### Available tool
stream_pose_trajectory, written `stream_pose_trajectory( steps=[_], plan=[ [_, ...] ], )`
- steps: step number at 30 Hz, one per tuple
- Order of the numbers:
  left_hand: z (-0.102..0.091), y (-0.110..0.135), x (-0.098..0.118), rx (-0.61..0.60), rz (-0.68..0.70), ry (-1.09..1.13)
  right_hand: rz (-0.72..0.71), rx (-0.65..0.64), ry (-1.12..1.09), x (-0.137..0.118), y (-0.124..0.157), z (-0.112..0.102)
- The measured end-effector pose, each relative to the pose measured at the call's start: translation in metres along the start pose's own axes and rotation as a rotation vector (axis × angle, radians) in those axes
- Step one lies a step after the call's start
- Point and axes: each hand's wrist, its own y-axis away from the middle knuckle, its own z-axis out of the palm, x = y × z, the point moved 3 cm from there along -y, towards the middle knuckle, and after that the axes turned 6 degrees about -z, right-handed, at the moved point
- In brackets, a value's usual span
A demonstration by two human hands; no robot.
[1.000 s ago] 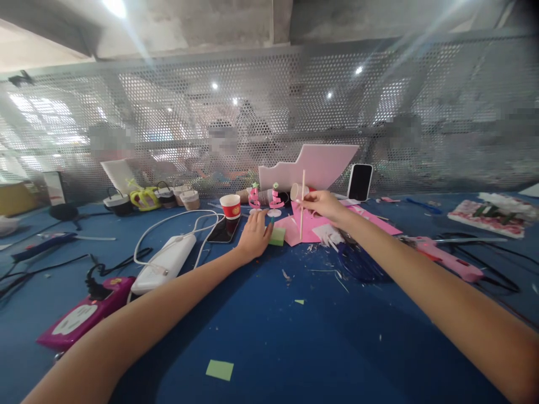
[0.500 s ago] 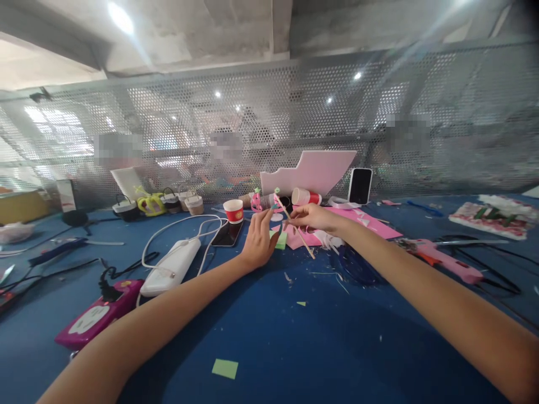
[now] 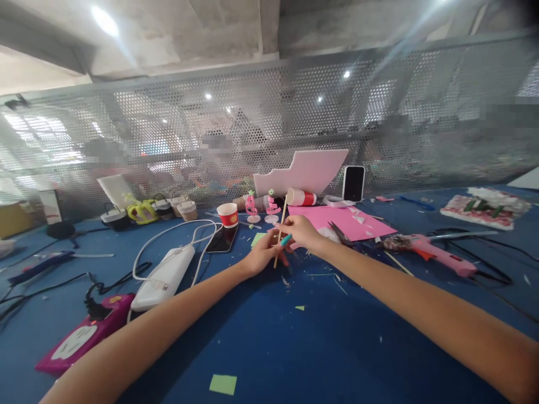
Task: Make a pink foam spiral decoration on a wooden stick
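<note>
Left Hand (image 3: pixel 261 255) Is Shifting Rightward to Meet the Thin Stick (image 3: pixel 284 210), Which Is Now Leaning the Opposite Way in the Right Hand (image 3: pixel 300 231)

At far left, a purple power strip (image 3: pixel 115 307) is lying on the blue table (image 3: pixel 337 353), with a white power bank (image 3: pixel 165 276) resting beside it. A red-and-white paper cup (image 3: pixel 228 216) is standing by the far end of a black phone (image 3: pixel 220 241). Two pink ornaments (image 3: pixel 251 209) are standing behind the left hand. That hand's fingers are curling around the stick's lower part; whether they are gripping it I cannot tell. The stick is rising between the hands, its top tilting slightly right. The right thumb and fingers are pinching it higher up. Beyond that hand, a pink sheet (image 3: pixel 322 215) is lying flat, scissors (image 3: pixel 339 233) are showing just beside the right forearm, and a pink glue gun (image 3: pixel 446 258) is resting farther right.
</note>
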Motion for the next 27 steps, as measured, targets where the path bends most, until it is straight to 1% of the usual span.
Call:
stream_pose_trajectory(
  steps=[1,3,5,6,8,10,11,12,13,14,16,18,19,20,22,25,27],
  plan=[
    [0.003,0.000,-0.001,-0.045,-0.038,-0.009,0.006,0.020,0.030,0.003,0.000,0.000],
    [0.003,-0.003,-0.004,-0.076,-0.092,-0.008,0.014,0.028,0.069,0.009,-0.002,0.000],
    [-0.001,-0.006,-0.006,-0.057,-0.120,0.052,0.013,0.032,0.112,0.011,-0.004,0.000],
    [-0.004,-0.007,-0.007,-0.038,-0.126,0.102,-0.004,0.054,0.148,0.009,-0.004,-0.001],
    [-0.009,-0.009,-0.008,0.022,-0.126,0.227,-0.114,0.170,0.311,0.002,-0.001,-0.005],
    [-0.014,-0.010,-0.008,0.097,-0.130,0.343,-0.309,0.328,0.591,-0.009,0.009,-0.014],
    [-0.015,-0.009,-0.008,0.130,-0.133,0.383,-0.396,0.362,0.729,-0.012,0.016,-0.019],
    [-0.017,-0.009,-0.008,0.157,-0.138,0.411,-0.435,0.361,0.834,-0.011,0.024,-0.026],
    [-0.018,-0.009,-0.007,0.176,-0.146,0.430,-0.442,0.356,0.924,-0.008,0.032,-0.035],
    [-0.018,-0.009,-0.007,0.189,-0.156,0.443,-0.433,0.357,1.005,-0.003,0.041,-0.047],
    [-0.018,-0.009,-0.007,0.205,-0.170,0.467,-0.371,0.298,1.110,0.013,0.057,-0.072],
    [-0.018,-0.009,-0.007,0.213,-0.177,0.503,-0.224,0.216,1.110,0.031,0.070,-0.095],
    [-0.018,-0.009,-0.007,0.212,-0.173,0.517,-0.170,0.202,1.083,0.038,0.075,-0.104],
    [-0.017,-0.008,-0.006,0.208,-0.166,0.526,-0.153,0.194,1.076,0.041,0.078,-0.110],
    [-0.016,-0.008,-0.005,0.201,-0.160,0.527,-0.091,0.191,1.120,0.044,0.083,-0.113],
    [-0.014,-0.006,-0.003,0.204,-0.172,0.518,-0.045,0.148,1.171,0.041,0.084,-0.105],
    [-0.014,-0.005,-0.002,0.198,-0.180,0.520,-0.034,0.175,1.189,0.038,0.084,-0.104]
  ],
)
